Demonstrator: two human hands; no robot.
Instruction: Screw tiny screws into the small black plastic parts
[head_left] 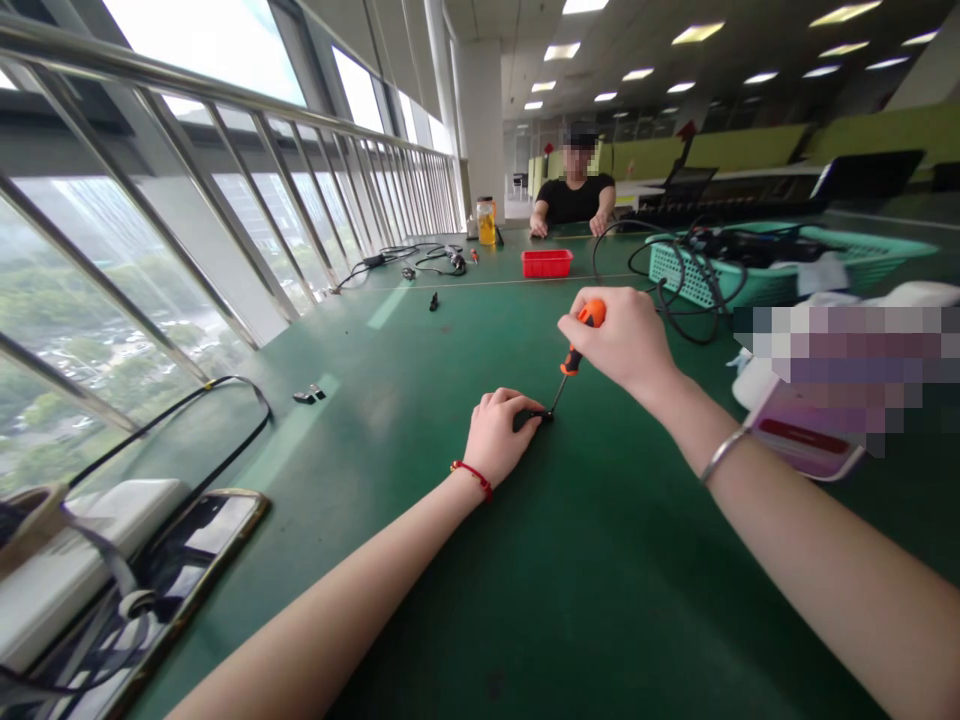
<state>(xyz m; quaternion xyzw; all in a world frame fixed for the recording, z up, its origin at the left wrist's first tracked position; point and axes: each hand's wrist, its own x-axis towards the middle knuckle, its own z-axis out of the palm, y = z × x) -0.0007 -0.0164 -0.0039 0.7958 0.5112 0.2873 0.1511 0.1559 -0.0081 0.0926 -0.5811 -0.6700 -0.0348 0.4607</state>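
The left hand (499,435) pins a small black part (531,415) to the green surface (600,560), while the right hand (619,330) grips an orange-and-black screwdriver (592,315), tilted, its tip at the part's end. Farther back stand a red tray (546,264) and, to the right, a turquoise basket (874,258) with cables. A person in a black shirt (576,203) sits at the far end.

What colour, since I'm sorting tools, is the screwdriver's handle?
The handle is orange and black; best view: head.

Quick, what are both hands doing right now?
Left hand: closed on a small black part, against the green tabletop.
Right hand: closed around the orange-and-black screwdriver, its tip at that part.
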